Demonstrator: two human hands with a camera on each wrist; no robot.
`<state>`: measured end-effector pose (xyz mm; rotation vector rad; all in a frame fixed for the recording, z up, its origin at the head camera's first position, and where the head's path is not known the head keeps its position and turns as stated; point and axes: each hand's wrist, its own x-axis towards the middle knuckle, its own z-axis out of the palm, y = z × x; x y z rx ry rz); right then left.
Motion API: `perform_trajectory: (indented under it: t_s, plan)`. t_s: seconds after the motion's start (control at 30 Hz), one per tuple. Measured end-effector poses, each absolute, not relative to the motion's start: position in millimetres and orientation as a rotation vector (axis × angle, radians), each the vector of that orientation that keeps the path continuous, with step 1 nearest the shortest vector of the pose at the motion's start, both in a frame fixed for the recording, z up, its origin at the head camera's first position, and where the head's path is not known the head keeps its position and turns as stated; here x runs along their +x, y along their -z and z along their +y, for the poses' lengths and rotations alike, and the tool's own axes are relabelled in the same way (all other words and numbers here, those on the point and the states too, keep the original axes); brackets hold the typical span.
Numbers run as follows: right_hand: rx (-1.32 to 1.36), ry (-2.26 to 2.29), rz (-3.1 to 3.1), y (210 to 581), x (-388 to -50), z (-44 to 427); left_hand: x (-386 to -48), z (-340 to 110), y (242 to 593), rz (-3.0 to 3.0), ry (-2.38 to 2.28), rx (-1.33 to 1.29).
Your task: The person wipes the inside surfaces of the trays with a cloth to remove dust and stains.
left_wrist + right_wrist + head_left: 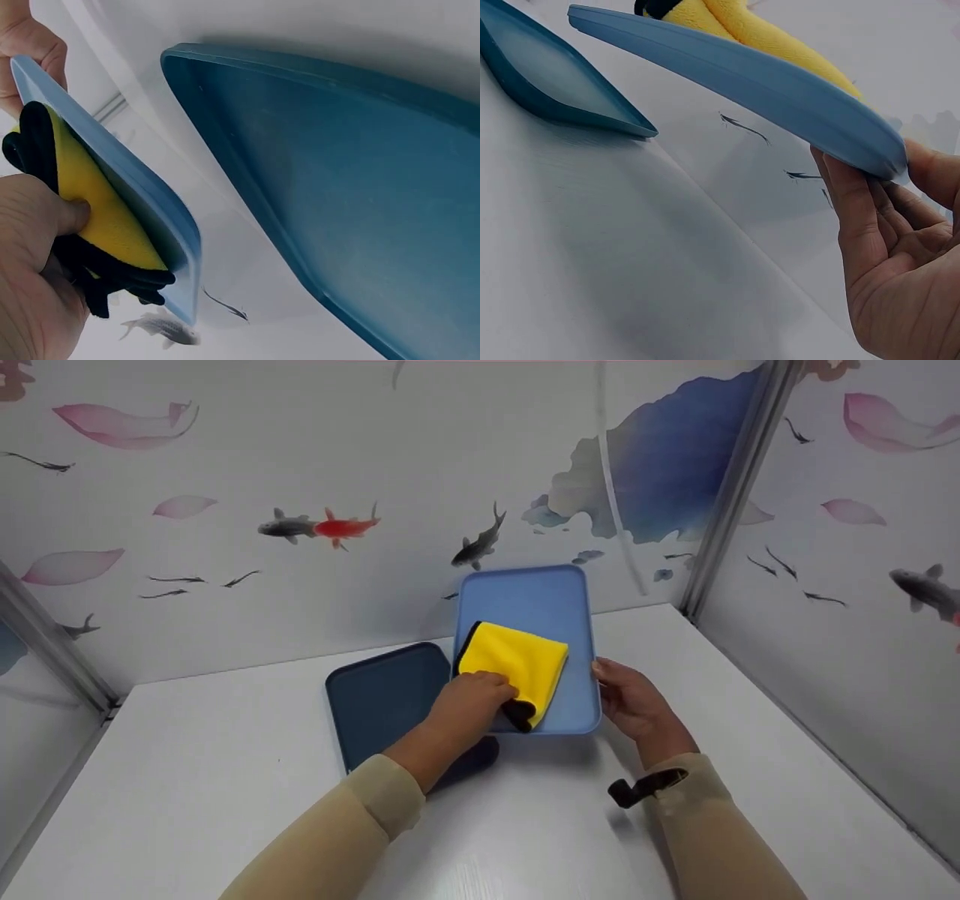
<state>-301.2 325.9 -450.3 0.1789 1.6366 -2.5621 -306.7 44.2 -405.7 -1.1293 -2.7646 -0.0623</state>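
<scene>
A light blue tray is held tilted up above the table, its inner face toward me. My right hand grips the tray's right edge, thumb on one side and fingers behind, as the right wrist view shows at the tray's rim. A folded yellow cloth with black edging lies against the tray's inner face. My left hand holds that cloth near its lower left part; in the left wrist view the thumb presses on the yellow cloth and its layers bunch in the hand.
A dark teal tray lies on the white table, left of and partly behind the blue tray and my left arm. White panels printed with fish and petals enclose the table at the back and sides.
</scene>
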Motion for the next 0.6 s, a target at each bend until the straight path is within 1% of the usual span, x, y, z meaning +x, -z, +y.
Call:
perform_trajectory:
  t_s: [0.23, 0.47, 0.6]
  plan:
    - [0.213, 2.582, 1.636, 449.3, -300.8, 327.2, -305.3, 28.1, 405.4, -2.755, 0.060, -1.127]
    - [0.150, 2.576, 1.646, 449.1, -299.9, 326.8, -305.5, 9.5, 406.1, -2.769, 0.097, -1.118]
    - [0.134, 2.590, 1.624, 447.6, -300.4, 327.6, -307.5, -2.9, 404.7, -2.725, 0.161, -1.068]
